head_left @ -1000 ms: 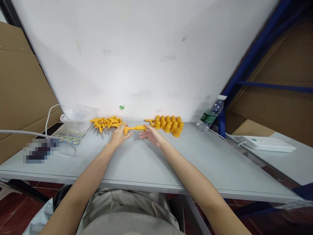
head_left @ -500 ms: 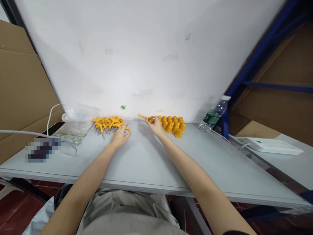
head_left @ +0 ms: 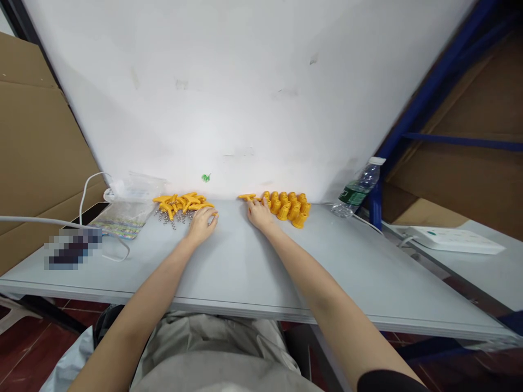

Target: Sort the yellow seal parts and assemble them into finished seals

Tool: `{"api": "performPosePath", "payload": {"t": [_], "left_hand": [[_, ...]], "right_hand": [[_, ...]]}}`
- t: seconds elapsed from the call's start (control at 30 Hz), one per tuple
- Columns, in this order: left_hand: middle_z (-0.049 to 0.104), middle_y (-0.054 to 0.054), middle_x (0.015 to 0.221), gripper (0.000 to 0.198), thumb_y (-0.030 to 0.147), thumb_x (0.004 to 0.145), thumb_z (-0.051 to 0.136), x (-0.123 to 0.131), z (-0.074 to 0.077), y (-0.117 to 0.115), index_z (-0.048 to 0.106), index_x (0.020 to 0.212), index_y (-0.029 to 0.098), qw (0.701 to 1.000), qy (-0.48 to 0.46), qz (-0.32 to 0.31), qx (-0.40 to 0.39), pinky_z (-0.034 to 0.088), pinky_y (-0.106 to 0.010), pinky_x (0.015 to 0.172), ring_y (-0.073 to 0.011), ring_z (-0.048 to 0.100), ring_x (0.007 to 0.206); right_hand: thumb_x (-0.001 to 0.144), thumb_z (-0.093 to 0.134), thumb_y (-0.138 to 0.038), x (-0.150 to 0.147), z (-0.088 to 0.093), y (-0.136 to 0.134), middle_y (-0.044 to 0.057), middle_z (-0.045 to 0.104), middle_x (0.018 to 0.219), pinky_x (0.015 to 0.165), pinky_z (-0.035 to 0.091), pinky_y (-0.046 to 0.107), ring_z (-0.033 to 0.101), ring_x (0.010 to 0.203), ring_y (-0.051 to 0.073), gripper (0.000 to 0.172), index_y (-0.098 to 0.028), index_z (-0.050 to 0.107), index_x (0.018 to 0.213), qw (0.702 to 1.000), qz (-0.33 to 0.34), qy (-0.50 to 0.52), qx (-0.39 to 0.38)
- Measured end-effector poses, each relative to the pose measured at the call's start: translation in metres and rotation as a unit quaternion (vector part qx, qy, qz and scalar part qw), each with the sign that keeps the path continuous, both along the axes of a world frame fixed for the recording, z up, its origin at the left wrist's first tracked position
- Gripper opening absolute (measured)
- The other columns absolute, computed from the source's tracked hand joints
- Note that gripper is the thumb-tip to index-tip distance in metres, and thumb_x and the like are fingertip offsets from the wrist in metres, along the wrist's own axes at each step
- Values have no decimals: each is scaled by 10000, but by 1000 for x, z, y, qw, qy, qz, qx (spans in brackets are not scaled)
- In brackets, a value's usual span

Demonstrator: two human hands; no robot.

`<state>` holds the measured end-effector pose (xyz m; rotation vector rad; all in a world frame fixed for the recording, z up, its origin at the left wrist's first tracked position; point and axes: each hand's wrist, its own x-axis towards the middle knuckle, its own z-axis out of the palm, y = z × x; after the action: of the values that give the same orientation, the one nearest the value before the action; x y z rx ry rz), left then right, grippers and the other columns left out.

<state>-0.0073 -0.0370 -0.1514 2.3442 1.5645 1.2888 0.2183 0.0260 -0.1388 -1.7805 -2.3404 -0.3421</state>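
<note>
My left hand [head_left: 201,226] rests at the right side of a pile of yellow T-handled corkscrews [head_left: 176,203], whose metal spirals point toward me. Its thumb and fingers close around the end of one yellow handle [head_left: 216,214]. My right hand [head_left: 259,215] is near the wall, left of rows of yellow bell-shaped cups [head_left: 295,211]. Past its curled fingers shows the yellow handle of a corkscrew [head_left: 247,196]; the part below is hidden by the hand.
A clear plastic bottle with a green label [head_left: 354,193] leans at the right by a blue frame post. Plastic bags [head_left: 122,218], white cables and a blurred-out item [head_left: 73,249] lie at the left. A white power strip [head_left: 455,240] sits on the right-hand surface.
My right hand has turned over and lowered toward the tabletop beside the cups; the cup seen in it earlier is now hidden. My left hand stays by the pile, nearly still.
</note>
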Motion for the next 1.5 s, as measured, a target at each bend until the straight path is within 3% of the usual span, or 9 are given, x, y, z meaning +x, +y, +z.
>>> {"api": "performPosePath", "payload": {"t": [0.27, 0.5, 0.63, 0.8, 0.97, 1.13, 1.23, 1.33, 1.5], "left_hand": [[668, -108, 1252, 301, 185, 868, 534, 1, -9, 10, 665, 1137, 161, 988, -138, 7, -72, 420, -406, 1110, -215, 590, 1219], [671, -143, 1237, 433, 204, 875, 509, -1, -21, 25, 573, 1302, 173, 946, -289, 16, -146, 564, -380, 891, -219, 668, 1092], [672, -128, 1232, 462, 159, 826, 526, -3, -25, 25, 580, 1284, 196, 966, -221, 45, -124, 508, -448, 993, -231, 646, 1129], [580, -117, 1369, 511, 117, 779, 547, 1, -24, 13, 570, 1277, 226, 990, -33, 80, -109, 231, -611, 1166, -300, 474, 1342], [513, -129, 1435, 455, 134, 795, 546, 1, -25, 11, 587, 1238, 230, 986, 13, 81, -145, 220, -625, 1165, -322, 411, 1389], [458, -140, 1485, 494, 147, 778, 565, -3, -30, 13, 569, 1264, 235, 985, 39, 70, -153, 204, -630, 1165, -332, 356, 1425], [437, -133, 1507, 532, 170, 786, 570, -4, -32, 14, 535, 1312, 242, 983, 49, 63, -162, 174, -617, 1176, -322, 328, 1442], [437, -137, 1509, 538, 182, 795, 566, -5, -33, 14, 528, 1328, 241, 983, 58, 58, -167, 149, -628, 1175, -325, 312, 1449], [431, -151, 1511, 532, 184, 809, 544, -4, -32, 14, 525, 1338, 234, 979, 69, 55, -183, 133, -679, 1148, -339, 280, 1461]], "right_hand": [[898, 279, -60, -6, 7, 0, 254, 630, 1233, 1126, 151, 420, 561, 1169, 300, 491, -5, 548, 1305, 999, -21, -35, -35], [890, 334, -56, -12, 10, 2, 208, 662, 1218, 1138, 82, 504, 559, 1194, 305, 474, -83, 613, 1272, 996, -49, -57, -52], [882, 405, -66, -13, 13, 4, 210, 625, 1280, 1158, 22, 526, 516, 1258, 311, 466, -100, 600, 1304, 994, -60, -34, -85], [842, 501, -119, -11, 30, 7, 178, 574, 1359, 1150, 50, 595, 430, 1336, 343, 425, -149, 648, 1240, 989, -59, -12, -138], [833, 551, -255, 5, 61, 7, 187, 682, 1128, 1104, 140, 618, 524, 1224, 377, 322, -142, 708, 1091, 984, -83, 23, -154], [856, 523, -365, 37, 78, -2, 148, 710, 1027, 1089, 115, 673, 601, 1100, 348, 326, -180, 680, 1074, 985, -95, 68, -124], [859, 507, -378, 57, 74, -12, 171, 649, 1219, 1078, 151, 692, 525, 1218, 376, 353, -197, 659, 1121, 984, -126, 78, -94], [864, 501, -388, 77, 58, -23, 187, 408, 1506, 1088, 172, 698, 318, 1404, 395, 516, -197, 530, 1342, 977, -177, 103, -58], [890, 465, -365, 104, 19, -32, 186, 165, 1618, 1109, 123, 707, 173, 1472, 392, 686, -184, 283, 1526, 957, -235, 156, -66]]}}
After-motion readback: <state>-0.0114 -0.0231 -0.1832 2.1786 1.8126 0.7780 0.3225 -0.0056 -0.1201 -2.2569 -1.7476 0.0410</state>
